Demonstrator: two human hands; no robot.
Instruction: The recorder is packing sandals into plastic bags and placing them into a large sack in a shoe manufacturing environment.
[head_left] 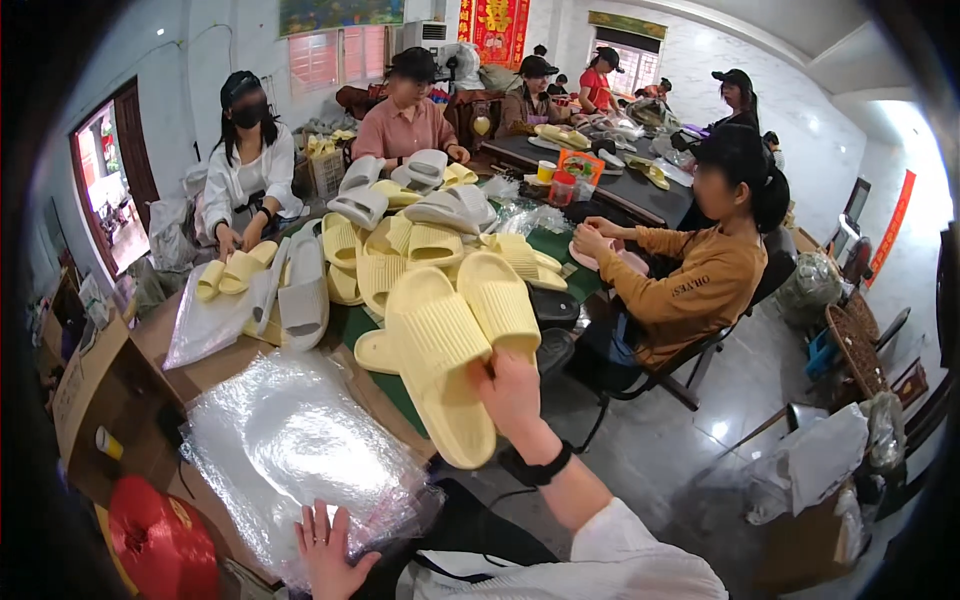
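My right hand (508,396) is closed on a pair of yellow slide slippers (440,345), held up side by side in front of me; its fingers are partly hidden by them. A ribbed strap crosses each slipper. At the lower edge my left hand (334,552) lies flat, fingers spread, on a stack of clear plastic bags (290,440). Beyond the held pair, a heap of yellow slippers (380,270) and grey slippers (455,208) covers the table.
A cardboard box (110,400) and a red roll (160,540) stand at my left. Co-workers sit around the table, one in a mustard top (690,280) at the right, on a black chair. White plastic sheeting (815,460) lies at the far right.
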